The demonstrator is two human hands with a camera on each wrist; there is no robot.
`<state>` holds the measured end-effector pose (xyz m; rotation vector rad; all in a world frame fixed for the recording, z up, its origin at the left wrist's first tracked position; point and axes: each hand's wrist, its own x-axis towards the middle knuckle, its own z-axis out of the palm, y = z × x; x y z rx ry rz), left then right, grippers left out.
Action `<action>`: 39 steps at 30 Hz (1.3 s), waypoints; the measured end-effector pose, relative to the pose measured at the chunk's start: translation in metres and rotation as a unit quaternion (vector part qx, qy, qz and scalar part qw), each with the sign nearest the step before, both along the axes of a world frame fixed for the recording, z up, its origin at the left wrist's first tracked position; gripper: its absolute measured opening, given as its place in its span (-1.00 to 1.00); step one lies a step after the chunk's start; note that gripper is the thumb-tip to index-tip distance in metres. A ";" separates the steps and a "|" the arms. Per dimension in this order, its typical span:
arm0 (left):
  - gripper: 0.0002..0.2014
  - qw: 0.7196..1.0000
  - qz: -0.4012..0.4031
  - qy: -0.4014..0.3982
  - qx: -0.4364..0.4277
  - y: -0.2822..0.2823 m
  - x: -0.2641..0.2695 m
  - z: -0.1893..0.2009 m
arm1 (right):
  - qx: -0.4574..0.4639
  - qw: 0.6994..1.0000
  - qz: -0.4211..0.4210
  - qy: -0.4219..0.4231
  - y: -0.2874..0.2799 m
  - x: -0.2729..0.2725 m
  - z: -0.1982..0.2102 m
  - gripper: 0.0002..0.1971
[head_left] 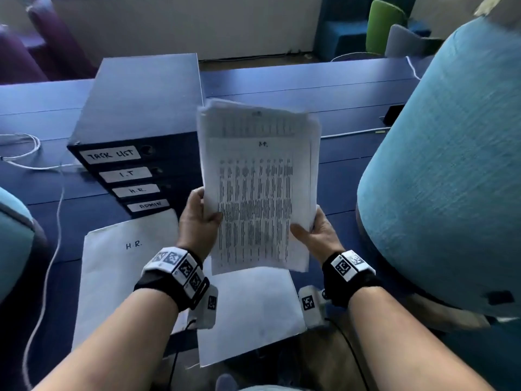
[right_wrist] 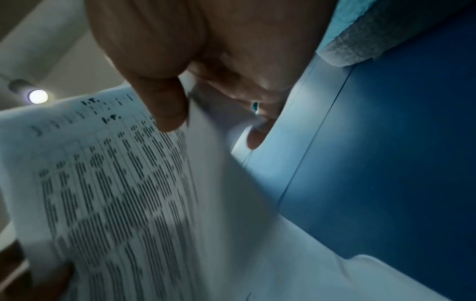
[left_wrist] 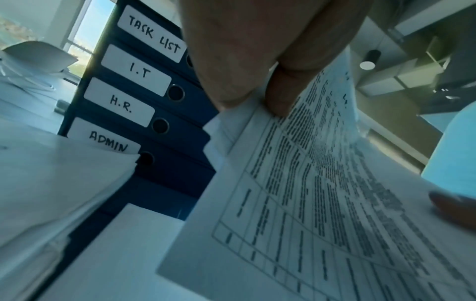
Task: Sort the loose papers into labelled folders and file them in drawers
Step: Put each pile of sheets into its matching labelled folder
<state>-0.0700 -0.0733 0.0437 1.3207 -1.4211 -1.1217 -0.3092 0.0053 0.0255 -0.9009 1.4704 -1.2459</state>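
Both hands hold one stack (head_left: 259, 176) of printed sheets upright in the centre of the frame, above the tabletop (head_left: 352, 88). The left hand (head_left: 197, 218) pinches its lower left edge, thumb on the front; the right hand (head_left: 315, 235) pinches the lower right edge in the same way. The top sheet seems marked "I.T.".

The drawers (head_left: 135, 170) stand at centre left, labelled TASK LIST, I.T, H.R. and ADMIN. An H.R. folder (head_left: 121, 266) lies at lower left, and a plain folder (head_left: 253, 306) lies under the stack.

The sheets are not squared, so I think some can slip out if a grip loosens. A blurred heading can also be misread, and then a sheet goes into the wrong folder.
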 end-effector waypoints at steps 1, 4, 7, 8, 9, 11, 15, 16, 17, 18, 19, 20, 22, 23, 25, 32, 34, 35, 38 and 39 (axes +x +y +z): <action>-0.36 1.000 -0.007 -0.016 -0.011 0.004 0.004 -0.003 | -0.009 1.000 -0.006 -0.015 -0.001 0.000 0.003 -0.57; -0.41 1.000 0.002 -0.026 -0.005 0.017 0.015 -0.007 | -0.028 0.999 -0.046 -0.004 -0.006 0.006 0.014 -0.62; -0.52 0.999 0.038 -0.011 -0.024 0.024 0.024 -0.007 | -0.078 0.995 -0.061 -0.009 -0.011 0.020 0.027 -0.63; -0.54 0.999 0.043 0.022 -0.024 0.025 0.026 -0.003 | -0.095 0.994 -0.061 -0.006 -0.012 0.025 0.032 -0.65; -0.56 0.996 0.045 0.068 -0.019 0.027 0.027 0.000 | -0.106 0.992 -0.061 -0.003 -0.012 0.029 0.036 -0.68; -0.54 0.988 0.050 0.146 -0.003 0.028 0.031 0.007 | -0.123 0.991 -0.050 0.008 -0.012 0.032 0.042 -0.72; -0.44 0.978 0.073 0.189 0.043 0.034 0.042 0.007 | -0.140 0.986 0.044 0.075 -0.007 0.032 0.041 -0.75; -0.45 0.978 0.076 0.186 0.061 0.035 0.045 0.005 | -0.139 0.984 0.064 0.088 -0.005 0.034 0.040 -0.72; -0.46 0.979 0.078 0.176 0.074 0.035 0.047 0.006 | -0.141 0.983 0.078 0.086 -0.005 0.035 0.039 -0.71; -0.46 0.982 0.066 0.160 0.076 0.036 0.048 0.008 | -0.147 0.982 0.090 0.077 -0.005 0.037 0.038 -0.74; -0.49 0.984 0.050 0.153 0.073 0.035 0.048 0.009 | -0.151 0.981 0.097 0.067 -0.006 0.039 0.037 -0.79; -0.57 0.986 0.041 0.150 0.066 0.034 0.047 0.009 | -0.153 0.981 0.099 0.073 -0.007 0.040 0.037 -0.79; -0.50 0.983 0.042 0.168 0.061 0.028 0.045 0.008 | -0.172 0.974 0.096 0.111 -0.012 0.039 0.041 -0.66; -0.42 0.981 0.042 0.177 0.060 0.026 0.045 0.007 | -0.184 0.969 0.098 0.134 -0.015 0.038 0.043 -0.64; -0.44 0.981 0.044 0.182 0.058 0.022 0.045 0.005 | -0.196 0.961 0.099 0.166 -0.021 0.038 0.049 -0.69; -0.70 0.984 0.082 0.142 0.063 0.019 0.042 0.010 | -0.086 0.985 0.079 0.128 -0.025 0.037 0.048 -0.76; -0.72 0.983 0.087 0.149 0.069 0.020 0.043 0.010 | -0.084 0.985 0.063 0.135 -0.024 0.040 0.046 -0.71; -0.73 0.980 0.092 0.162 0.075 0.020 0.044 0.010 | -0.107 0.982 0.059 0.143 -0.025 0.041 0.048 -0.71; -0.72 0.973 0.070 0.198 0.092 0.019 0.047 0.017 | -0.216 0.952 0.076 0.202 -0.031 0.043 0.062 -0.89; -0.59 0.973 0.055 0.206 0.093 0.018 0.048 0.018 | -0.246 0.941 0.082 0.219 -0.033 0.042 0.066 -0.95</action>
